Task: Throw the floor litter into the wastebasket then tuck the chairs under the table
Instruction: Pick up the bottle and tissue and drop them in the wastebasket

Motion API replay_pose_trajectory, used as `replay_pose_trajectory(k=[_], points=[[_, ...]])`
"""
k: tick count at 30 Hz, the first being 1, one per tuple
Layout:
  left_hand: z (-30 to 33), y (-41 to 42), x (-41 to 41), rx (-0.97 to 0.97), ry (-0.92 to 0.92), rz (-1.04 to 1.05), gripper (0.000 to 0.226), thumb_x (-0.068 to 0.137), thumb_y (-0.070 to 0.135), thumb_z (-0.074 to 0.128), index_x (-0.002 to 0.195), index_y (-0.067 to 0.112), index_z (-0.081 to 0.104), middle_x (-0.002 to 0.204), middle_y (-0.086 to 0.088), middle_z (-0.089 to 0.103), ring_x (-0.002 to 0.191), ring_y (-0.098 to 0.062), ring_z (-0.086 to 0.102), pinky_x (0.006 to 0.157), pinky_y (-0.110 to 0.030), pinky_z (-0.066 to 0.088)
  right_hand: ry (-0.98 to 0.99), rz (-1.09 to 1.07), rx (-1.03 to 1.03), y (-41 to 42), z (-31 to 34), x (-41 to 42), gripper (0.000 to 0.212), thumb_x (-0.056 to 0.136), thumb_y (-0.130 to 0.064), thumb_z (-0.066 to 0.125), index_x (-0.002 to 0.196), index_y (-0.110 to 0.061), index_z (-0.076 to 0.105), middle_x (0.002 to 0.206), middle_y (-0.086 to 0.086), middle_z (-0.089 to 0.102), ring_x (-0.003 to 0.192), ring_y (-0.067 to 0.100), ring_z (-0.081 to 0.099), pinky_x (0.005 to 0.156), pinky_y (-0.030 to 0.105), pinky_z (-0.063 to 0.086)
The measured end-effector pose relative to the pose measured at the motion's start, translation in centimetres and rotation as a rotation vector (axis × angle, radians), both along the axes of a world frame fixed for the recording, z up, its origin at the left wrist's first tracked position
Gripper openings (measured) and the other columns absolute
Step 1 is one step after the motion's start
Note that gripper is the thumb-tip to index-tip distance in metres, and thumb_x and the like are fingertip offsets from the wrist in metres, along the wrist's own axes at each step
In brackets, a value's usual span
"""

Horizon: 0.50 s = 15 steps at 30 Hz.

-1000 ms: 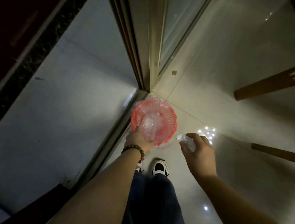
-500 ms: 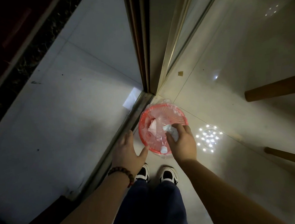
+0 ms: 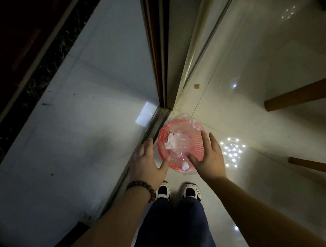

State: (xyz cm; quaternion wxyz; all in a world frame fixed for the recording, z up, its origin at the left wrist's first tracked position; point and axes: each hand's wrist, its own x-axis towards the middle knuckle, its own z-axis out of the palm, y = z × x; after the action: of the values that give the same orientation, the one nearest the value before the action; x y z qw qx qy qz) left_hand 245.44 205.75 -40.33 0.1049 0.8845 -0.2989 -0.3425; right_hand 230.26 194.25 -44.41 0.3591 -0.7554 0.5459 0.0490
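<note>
A red plastic wastebasket [image 3: 190, 128] with a clear liner stands on the tiled floor beside the sliding-door track. Inside it lie a clear plastic bottle [image 3: 180, 147] with a white cap and crumpled white paper [image 3: 170, 140]. My left hand [image 3: 147, 164] hovers open at the basket's left rim, a bead bracelet on its wrist. Spread open over the basket's right side is my right hand [image 3: 209, 156], holding nothing. Two wooden chair legs [image 3: 297, 96] show at the right edge.
A sliding glass door frame [image 3: 163, 54] rises just behind the basket, its floor track [image 3: 134, 162] running down-left. A small brown scrap [image 3: 197, 86] lies on the floor behind the basket. A second wooden leg [image 3: 313, 165] slants in at lower right. My shoes [image 3: 177, 191] stand just before the basket.
My right hand brought the crumpled white litter over the basket, let it go and now is spread open. My left hand has come off the bottle, which now rests in the basket.
</note>
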Motion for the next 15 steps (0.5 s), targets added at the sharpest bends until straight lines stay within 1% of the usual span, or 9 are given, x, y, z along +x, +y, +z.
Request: replay_pose_trajectory(k=[2,5,11,15], points=[[3.1,-0.8,0.1,-0.032,-0.034,-0.047,0.08,0.084,0.058,0.053,0.148,0.021,0.023,0.151,-0.003,0.033,0.139,-0.022,0.027,0.112,-0.043,0.032,0.002,-0.036,-0.02,-0.5,3.9,-0.5,0.088,0.081,-0.058,0.061,0.149,-0.029,0.013,0.158,0.005,0.014,0.144,0.027,0.016,0.115,0.046,0.02],[8.9,-2.3,-0.3,-0.103,-0.068,-0.126,0.078,0.083,0.055,0.055,0.147,0.023,0.024,0.15,-0.002,0.035,0.138,-0.021,0.028,0.112,-0.042,0.031,-0.028,-0.095,-0.069,-1.3,10.9,-1.4,0.085,0.081,-0.059,0.058,0.148,-0.03,0.015,0.158,0.003,0.014,0.144,0.026,0.016,0.115,0.045,0.022],[21.3,-4.0,-2.8,-0.222,-0.093,-0.268,0.079,0.085,0.056,0.053,0.149,0.023,0.021,0.156,-0.001,0.025,0.144,-0.02,0.018,0.117,-0.04,0.022,-0.101,-0.258,-0.208,-0.9,25.7,-4.6,0.077,0.082,-0.056,0.058,0.146,-0.027,0.026,0.157,0.004,0.019,0.143,0.023,0.017,0.115,0.045,0.024],[27.7,-4.7,-5.9,-0.295,-0.087,-0.424,0.076,0.087,0.058,0.046,0.149,0.024,0.02,0.157,-0.001,0.023,0.145,-0.019,0.015,0.116,-0.045,0.022,-0.107,-0.389,-0.277,1.4,32.1,-8.3,0.073,0.084,-0.057,0.056,0.145,-0.029,0.026,0.157,0.001,0.018,0.143,0.023,0.018,0.114,0.048,0.026]])
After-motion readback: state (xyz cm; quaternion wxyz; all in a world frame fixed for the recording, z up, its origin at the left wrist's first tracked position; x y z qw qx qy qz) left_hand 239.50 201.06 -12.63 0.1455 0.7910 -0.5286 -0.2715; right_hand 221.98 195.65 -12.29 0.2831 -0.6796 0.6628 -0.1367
